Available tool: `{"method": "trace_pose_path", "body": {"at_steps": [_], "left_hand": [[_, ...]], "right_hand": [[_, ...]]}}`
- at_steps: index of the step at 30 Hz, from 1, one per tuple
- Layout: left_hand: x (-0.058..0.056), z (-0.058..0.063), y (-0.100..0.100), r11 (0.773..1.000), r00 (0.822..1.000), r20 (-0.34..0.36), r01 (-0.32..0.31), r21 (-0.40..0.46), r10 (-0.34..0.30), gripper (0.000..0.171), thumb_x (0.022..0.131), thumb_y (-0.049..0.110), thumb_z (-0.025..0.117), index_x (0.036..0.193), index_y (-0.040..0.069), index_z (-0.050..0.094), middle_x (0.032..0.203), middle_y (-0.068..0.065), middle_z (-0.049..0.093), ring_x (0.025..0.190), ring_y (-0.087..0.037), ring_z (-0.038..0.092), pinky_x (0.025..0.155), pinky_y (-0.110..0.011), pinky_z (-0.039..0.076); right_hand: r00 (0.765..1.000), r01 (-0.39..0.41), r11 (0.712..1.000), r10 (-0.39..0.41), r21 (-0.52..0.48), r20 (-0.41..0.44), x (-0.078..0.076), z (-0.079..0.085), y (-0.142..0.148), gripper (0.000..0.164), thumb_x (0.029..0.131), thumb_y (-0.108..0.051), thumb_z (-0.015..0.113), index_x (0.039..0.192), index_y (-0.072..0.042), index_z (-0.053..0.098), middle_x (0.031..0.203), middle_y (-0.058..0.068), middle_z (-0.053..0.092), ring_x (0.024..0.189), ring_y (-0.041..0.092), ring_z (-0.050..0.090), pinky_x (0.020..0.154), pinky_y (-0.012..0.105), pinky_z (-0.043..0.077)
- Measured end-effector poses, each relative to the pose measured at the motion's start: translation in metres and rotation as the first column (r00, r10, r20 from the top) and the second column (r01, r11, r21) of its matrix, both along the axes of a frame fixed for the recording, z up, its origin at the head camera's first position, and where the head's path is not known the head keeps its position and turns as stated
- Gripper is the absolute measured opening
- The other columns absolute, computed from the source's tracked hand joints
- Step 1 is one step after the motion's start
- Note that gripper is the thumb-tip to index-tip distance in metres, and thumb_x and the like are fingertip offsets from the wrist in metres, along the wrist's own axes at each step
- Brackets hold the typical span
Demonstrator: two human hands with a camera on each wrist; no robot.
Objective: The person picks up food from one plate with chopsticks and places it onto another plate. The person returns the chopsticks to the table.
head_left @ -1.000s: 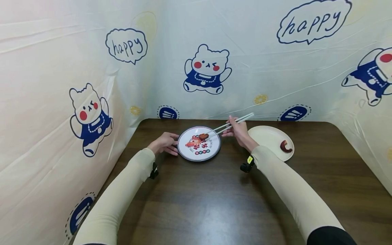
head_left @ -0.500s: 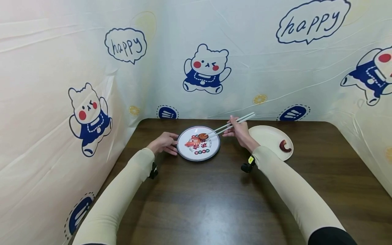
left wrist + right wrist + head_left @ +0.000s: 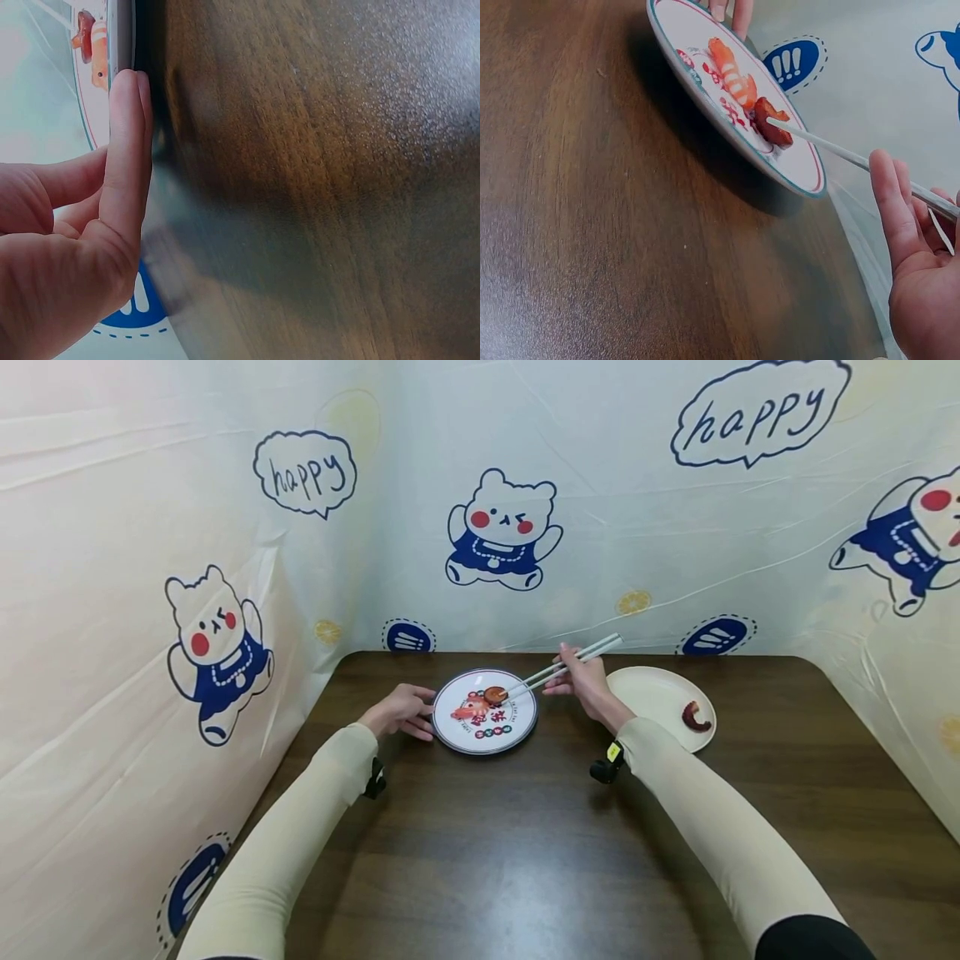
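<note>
My left hand (image 3: pixel 405 712) touches the left rim of a round white plate (image 3: pixel 457 687) with a dark edge and red print, its fingers straight in the left wrist view. My right hand (image 3: pixel 587 685) holds a pair of pale chopsticks (image 3: pixel 551 672), tips down at the plate. At those tips lies a glossy reddish-brown piece of food (image 3: pixel 772 124); one tip touches it in the right wrist view. Beside it on the plate rests an orange-and-white shrimp (image 3: pixel 731 75). The other chopstick is mostly hidden in the right wrist view.
A cream plate (image 3: pixel 645 693) stands to the right, partly behind my right forearm, bearing a curled dark-red piece (image 3: pixel 696 718). Under everything is a brown wooden table (image 3: pixel 480 843). A pale printed cloth (image 3: pixel 615 527) hangs at the back and sides.
The reddish-brown piece turns slightly at the chopstick tips. Both hands and both plates stay nearly where they were; the whole view shifts a little.
</note>
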State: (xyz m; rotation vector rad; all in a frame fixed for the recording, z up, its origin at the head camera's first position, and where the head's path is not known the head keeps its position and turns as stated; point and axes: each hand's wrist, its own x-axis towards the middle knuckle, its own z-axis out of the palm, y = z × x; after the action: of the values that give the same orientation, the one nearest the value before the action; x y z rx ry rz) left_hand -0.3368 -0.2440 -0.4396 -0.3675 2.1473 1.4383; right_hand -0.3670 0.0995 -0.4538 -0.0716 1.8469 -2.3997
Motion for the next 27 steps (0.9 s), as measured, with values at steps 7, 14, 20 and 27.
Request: {"method": "trace_pose_path", "body": {"at_steps": [7,14,20,27], "left_hand": [[0.002,0.001,0.000,1.000,1.000,0.003,-0.003,-0.004,0.003,0.050,0.098,0.007,0.051,0.146,0.011,0.036,0.106,-0.023,0.058,0.076,-0.030,0.067,0.072,-0.042,0.058],[0.000,0.001,0.000,1.000,1.000,-0.002,-0.005,-0.004,0.005,0.050,0.098,0.008,0.052,0.145,0.011,0.037,0.106,-0.023,0.058,0.077,-0.030,0.067,0.072,-0.041,0.058],[-0.002,0.001,-0.001,1.000,1.000,-0.001,-0.006,0.000,0.006,0.050,0.098,0.008,0.052,0.145,0.011,0.038,0.106,-0.023,0.058,0.077,-0.030,0.068,0.072,-0.042,0.058],[0.000,0.001,0.000,1.000,1.000,-0.005,0.006,-0.005,-0.006,0.050,0.098,0.008,0.052,0.146,0.010,0.037,0.107,-0.023,0.058,0.078,-0.031,0.067,0.072,-0.042,0.058]], "right_hand": [[1.000,0.022,0.999,-0.022,-0.031,0.001,0.000,0.004,0.002,0.044,0.097,-0.033,0.053,0.108,0.010,0.051,0.081,0.027,0.060,0.061,0.028,0.066,0.067,0.048,0.057],[1.000,0.016,0.998,-0.017,-0.060,-0.019,-0.001,0.009,0.007,0.043,0.097,-0.031,0.054,0.106,0.012,0.051,0.075,0.023,0.060,0.058,0.027,0.065,0.066,0.048,0.057],[1.000,0.002,0.997,-0.003,-0.078,-0.018,-0.002,0.013,0.014,0.047,0.096,-0.030,0.055,0.107,0.015,0.049,0.076,0.023,0.057,0.057,0.026,0.063,0.066,0.049,0.057],[1.000,-0.029,0.996,0.029,-0.085,-0.005,-0.003,0.017,0.021,0.048,0.097,-0.030,0.055,0.109,0.016,0.047,0.075,0.019,0.059,0.058,0.026,0.064,0.067,0.048,0.058]]}}
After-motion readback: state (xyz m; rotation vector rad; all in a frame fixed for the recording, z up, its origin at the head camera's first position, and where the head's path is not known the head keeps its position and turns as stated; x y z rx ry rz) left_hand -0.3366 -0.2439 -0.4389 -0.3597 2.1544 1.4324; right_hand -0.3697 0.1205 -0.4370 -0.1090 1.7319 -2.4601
